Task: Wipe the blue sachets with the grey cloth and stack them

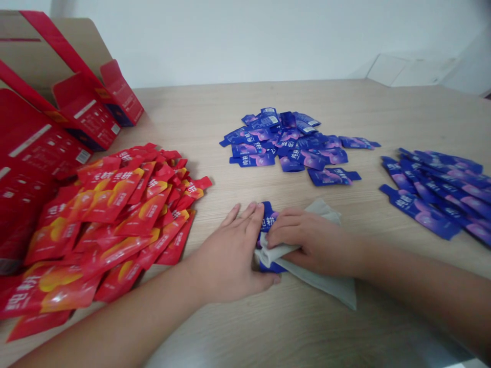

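A blue pouch (267,219) lies on the wooden table (238,112) in front of me. My left hand (230,255) rests on its left side, fingers stretched flat, thumb under its lower edge. My right hand (307,240) is closed on a pale grey-white cloth (326,281) and presses it against the pouch. Most of the pouch is hidden under both hands and the cloth.
A big heap of red pouches (115,214) lies at the left, with red cardboard boxes (76,112) behind it. A loose pile of blue pouches (291,143) sits in the middle. More blue pouches (437,194) lie in an overlapping row at the right.
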Motion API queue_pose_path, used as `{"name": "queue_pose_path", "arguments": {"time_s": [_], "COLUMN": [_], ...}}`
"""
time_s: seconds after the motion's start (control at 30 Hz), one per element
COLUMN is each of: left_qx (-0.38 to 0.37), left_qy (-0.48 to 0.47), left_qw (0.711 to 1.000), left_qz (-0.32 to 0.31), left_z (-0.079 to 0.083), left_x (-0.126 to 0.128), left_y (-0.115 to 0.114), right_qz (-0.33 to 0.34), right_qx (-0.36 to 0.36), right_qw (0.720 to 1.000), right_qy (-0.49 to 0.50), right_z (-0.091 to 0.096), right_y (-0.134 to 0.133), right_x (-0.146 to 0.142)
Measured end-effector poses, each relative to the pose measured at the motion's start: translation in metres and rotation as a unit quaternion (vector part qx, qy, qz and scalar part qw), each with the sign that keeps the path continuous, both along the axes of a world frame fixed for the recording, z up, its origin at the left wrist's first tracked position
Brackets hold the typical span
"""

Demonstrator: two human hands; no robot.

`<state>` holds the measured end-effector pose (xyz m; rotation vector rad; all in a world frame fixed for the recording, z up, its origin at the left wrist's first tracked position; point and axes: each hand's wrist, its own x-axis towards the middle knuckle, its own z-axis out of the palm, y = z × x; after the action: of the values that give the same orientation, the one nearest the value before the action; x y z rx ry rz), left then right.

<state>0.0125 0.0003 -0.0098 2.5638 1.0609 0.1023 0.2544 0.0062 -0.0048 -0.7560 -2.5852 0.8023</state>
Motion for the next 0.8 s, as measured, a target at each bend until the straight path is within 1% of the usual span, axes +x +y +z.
{"name": "queue_pose_path", "arguments": {"time_s": [0.1, 0.2, 0.27, 0.3, 0.37, 0.43, 0.47, 0.5, 0.53, 0.6, 0.67, 0.73, 0.8], "left_qx": [-0.01, -0.009, -0.004, -0.001, 0.005, 0.011, 0.013, 0.014, 0.015, 0.016, 0.016, 0.016, 0.018], "left_qy": [-0.018, -0.026, -0.027, -0.028, -0.026, -0.024, -0.022, -0.02, -0.018, -0.016, -0.015, -0.012, -0.011], "left_qw": [1.0, 1.0, 1.0, 1.0, 1.0, 1.0, 1.0, 1.0, 1.0, 1.0, 1.0, 1.0, 1.0], "left_qz": [-0.008, -0.014, -0.011, -0.011, -0.011, -0.011, -0.01, -0.01, -0.009, -0.01, -0.009, -0.008, -0.007], "left_z": [0.001, 0.0, -0.001, -0.002, -0.003, -0.004, -0.004, -0.004, -0.004, -0.004, -0.004, -0.005, -0.005], "left_x": [0.0, -0.003, -0.005, -0.006, -0.008, -0.009, -0.009, -0.009, -0.009, -0.008, -0.008, -0.008, -0.009], "left_y": [0.003, 0.006, 0.007, 0.007, 0.007, 0.007, 0.007, 0.007, 0.007, 0.007, 0.008, 0.008, 0.008], "right_qz": [-0.014, -0.018, -0.01, -0.018, -0.069, -0.138, -0.157, -0.155, -0.136, -0.076, -0.029, -0.021, -0.048], "right_qx": [0.025, 0.049, 0.061, 0.072, 0.112, 0.17, 0.196, 0.213, 0.218, 0.194, 0.156, 0.13, 0.122], "right_qw": [0.999, 0.997, 0.996, 0.995, 0.99, 0.976, 0.968, 0.964, 0.965, 0.974, 0.983, 0.988, 0.989], "right_qy": [-0.029, -0.06, -0.066, -0.063, -0.041, -0.014, -0.012, -0.022, -0.041, -0.083, -0.094, -0.08, -0.066], "right_z": [0.002, 0.002, -0.001, -0.004, -0.011, -0.017, -0.018, -0.017, -0.016, -0.009, -0.002, 0.001, -0.001], "right_y": [0.007, 0.021, 0.031, 0.035, 0.04, 0.04, 0.039, 0.037, 0.035, 0.03, 0.027, 0.026, 0.024], "right_x": [-0.002, -0.004, -0.003, -0.002, 0.002, 0.006, 0.007, 0.008, 0.009, 0.007, 0.004, 0.002, -0.001]}}
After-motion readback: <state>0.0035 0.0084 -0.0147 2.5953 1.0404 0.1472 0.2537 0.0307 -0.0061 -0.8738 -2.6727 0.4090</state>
